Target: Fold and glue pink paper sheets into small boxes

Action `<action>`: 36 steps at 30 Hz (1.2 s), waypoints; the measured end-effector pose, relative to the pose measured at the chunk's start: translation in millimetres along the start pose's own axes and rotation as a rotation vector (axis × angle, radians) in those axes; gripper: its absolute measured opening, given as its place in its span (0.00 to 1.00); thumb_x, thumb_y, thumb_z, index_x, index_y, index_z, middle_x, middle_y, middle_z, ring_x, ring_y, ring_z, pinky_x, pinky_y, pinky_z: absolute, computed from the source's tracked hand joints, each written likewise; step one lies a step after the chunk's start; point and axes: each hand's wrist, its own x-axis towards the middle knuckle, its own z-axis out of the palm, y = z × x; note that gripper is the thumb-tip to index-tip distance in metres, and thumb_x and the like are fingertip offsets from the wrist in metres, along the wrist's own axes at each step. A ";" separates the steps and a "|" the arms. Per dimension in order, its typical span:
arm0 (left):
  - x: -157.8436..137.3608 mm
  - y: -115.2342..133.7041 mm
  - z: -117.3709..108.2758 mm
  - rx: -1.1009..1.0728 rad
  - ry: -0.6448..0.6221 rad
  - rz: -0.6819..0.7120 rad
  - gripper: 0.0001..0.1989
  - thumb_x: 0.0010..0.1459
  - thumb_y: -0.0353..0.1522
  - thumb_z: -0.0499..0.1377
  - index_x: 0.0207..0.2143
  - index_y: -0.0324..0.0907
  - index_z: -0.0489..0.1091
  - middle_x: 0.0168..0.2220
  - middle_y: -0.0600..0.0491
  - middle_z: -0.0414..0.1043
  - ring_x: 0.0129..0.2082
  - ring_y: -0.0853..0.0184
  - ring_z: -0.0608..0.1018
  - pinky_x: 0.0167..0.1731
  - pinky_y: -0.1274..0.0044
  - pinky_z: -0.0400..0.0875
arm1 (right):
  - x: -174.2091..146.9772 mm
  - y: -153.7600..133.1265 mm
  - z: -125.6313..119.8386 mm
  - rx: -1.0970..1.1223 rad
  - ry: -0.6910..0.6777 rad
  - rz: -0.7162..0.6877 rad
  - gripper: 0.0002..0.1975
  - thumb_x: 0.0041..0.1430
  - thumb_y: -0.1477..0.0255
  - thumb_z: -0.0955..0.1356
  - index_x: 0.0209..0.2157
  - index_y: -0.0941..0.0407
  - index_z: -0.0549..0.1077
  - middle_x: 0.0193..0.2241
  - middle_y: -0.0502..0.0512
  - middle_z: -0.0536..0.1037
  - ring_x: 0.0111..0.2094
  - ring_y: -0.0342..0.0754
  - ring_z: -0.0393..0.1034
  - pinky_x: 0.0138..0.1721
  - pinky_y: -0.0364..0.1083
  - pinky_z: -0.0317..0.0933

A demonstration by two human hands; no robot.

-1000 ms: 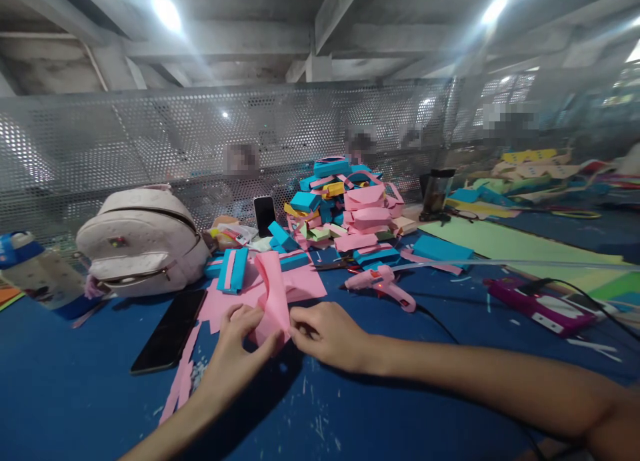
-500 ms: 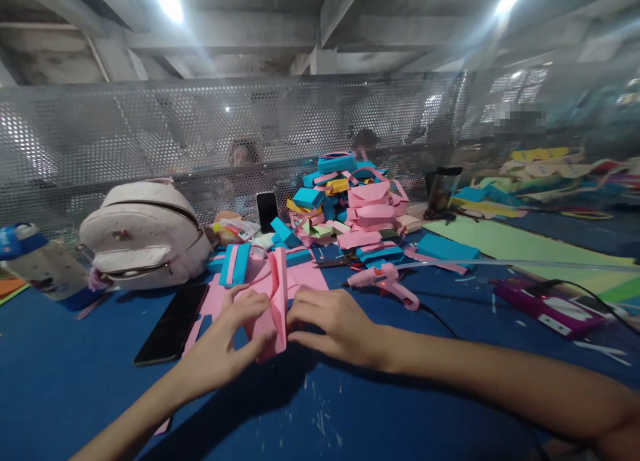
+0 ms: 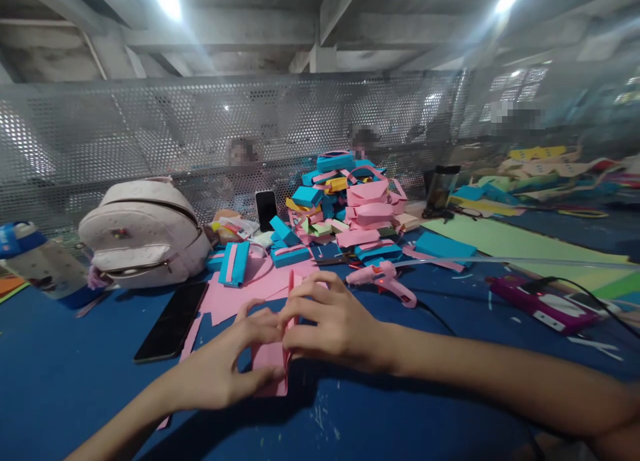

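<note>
We press a folded pink paper (image 3: 270, 367) down on the blue surface (image 3: 75, 394) with both hands. Our left hand (image 3: 227, 367) lies partly on the paper, its fingers (image 3: 263, 379) curled along the lower edge and closed on it. Our right hand (image 3: 333, 324) meets the left one at the upright fold, and its fingers (image 3: 300, 294) pinch the thin standing edge of the paper.

Just beyond the hands lie more pink sheets (image 3: 240, 291). A black phone (image 3: 173, 321) lies flat to the left of them, and a white bag (image 3: 143, 234) stands behind it. A pink glue gun (image 3: 383, 277) rests on the surface to the right of our hands, near but apart. Farther back is a heap of pink and blue paper boxes (image 3: 350, 204), before a perforated metal screen (image 3: 150, 134).
</note>
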 end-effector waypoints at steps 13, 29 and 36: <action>3.2 5.6 4.6 0.062 0.152 0.100 0.20 0.55 0.35 0.62 0.51 0.52 0.70 0.49 0.50 0.76 0.52 0.54 0.75 0.50 0.61 0.72 | 7.4 -1.9 -18.4 0.133 -0.200 0.147 0.09 0.62 0.62 0.69 0.37 0.53 0.73 0.42 0.51 0.77 0.49 0.50 0.62 0.56 0.53 0.40; 7.2 -6.8 17.6 0.428 0.713 0.373 0.18 0.55 0.26 0.63 0.47 0.51 0.72 0.46 0.52 0.78 0.44 0.65 0.80 0.55 0.64 0.67 | 8.5 12.4 -14.0 0.394 -0.007 0.536 0.07 0.54 0.74 0.75 0.29 0.54 0.73 0.35 0.46 0.75 0.42 0.46 0.65 0.51 0.50 0.48; 4.2 -7.7 20.9 0.093 0.701 0.220 0.18 0.57 0.28 0.63 0.49 0.51 0.73 0.53 0.51 0.74 0.53 0.60 0.76 0.54 0.65 0.70 | 5.3 9.1 -11.1 0.460 0.066 0.566 0.06 0.56 0.70 0.74 0.28 0.53 0.73 0.33 0.48 0.76 0.40 0.47 0.66 0.50 0.52 0.50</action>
